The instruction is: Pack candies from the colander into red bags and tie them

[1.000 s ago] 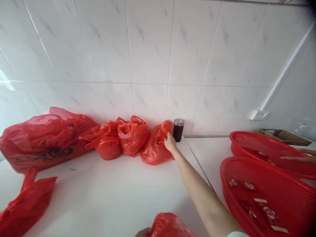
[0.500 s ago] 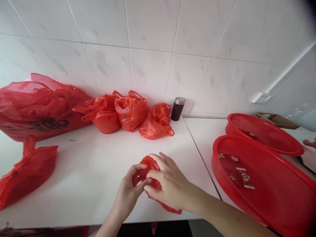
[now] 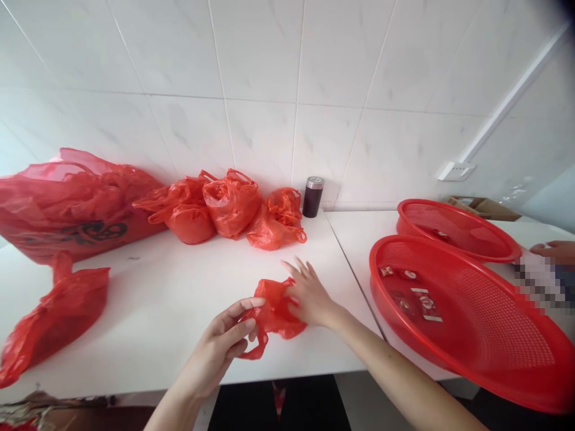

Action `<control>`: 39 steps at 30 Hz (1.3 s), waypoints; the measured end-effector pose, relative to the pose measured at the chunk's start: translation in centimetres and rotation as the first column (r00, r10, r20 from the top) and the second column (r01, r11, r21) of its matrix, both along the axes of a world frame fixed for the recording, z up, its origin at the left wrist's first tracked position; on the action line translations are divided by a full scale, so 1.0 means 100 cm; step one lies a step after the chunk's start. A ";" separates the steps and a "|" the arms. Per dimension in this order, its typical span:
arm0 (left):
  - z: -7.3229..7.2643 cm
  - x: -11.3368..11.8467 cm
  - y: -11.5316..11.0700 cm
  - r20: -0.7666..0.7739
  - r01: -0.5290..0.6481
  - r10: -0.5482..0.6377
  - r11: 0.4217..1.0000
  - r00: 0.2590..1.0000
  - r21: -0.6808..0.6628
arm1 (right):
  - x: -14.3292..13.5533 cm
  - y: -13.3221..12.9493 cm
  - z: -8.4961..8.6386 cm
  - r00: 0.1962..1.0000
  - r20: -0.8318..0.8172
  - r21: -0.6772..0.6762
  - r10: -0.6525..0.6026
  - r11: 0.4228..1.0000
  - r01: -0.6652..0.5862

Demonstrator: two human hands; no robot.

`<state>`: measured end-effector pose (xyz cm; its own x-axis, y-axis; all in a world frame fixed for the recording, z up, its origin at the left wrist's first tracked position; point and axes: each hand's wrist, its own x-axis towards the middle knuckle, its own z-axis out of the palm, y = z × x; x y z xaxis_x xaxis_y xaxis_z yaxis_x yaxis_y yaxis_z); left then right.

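White table (image 3: 157, 323) against tiled wall (image 3: 260, 60). Left hand (image 3: 224, 335) pinches a thin, crumpled red bag (image 3: 275, 306) near the table's front edge; right hand (image 3: 311, 298), loosely spread, touches its right side. Bulging bags (image 3: 231, 206) stand beyond, by the wall.

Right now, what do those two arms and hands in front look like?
The left hand and right hand have five-fingered shapes. No gloves, rings or sleeves show; both forearms are bare, with one tiny spot on the right.
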<state>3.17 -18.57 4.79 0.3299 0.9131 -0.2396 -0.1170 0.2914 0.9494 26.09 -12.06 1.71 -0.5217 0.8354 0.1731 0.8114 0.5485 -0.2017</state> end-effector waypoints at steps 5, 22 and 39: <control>-0.013 0.013 0.005 -0.269 -0.223 0.276 0.952 0.923 0.209 | -0.019 -0.003 -0.026 0.974 -0.090 -0.133 0.207 0.967 -0.217; -0.047 -0.052 0.026 -0.524 -0.230 0.515 0.827 0.678 0.513 | 0.016 0.002 0.018 0.907 0.246 -0.054 -0.341 0.930 0.364; 0.026 -0.024 0.013 -0.265 0.180 0.869 0.206 0.419 0.962 | 0.046 -0.017 0.113 0.860 0.126 0.259 -0.494 0.853 0.452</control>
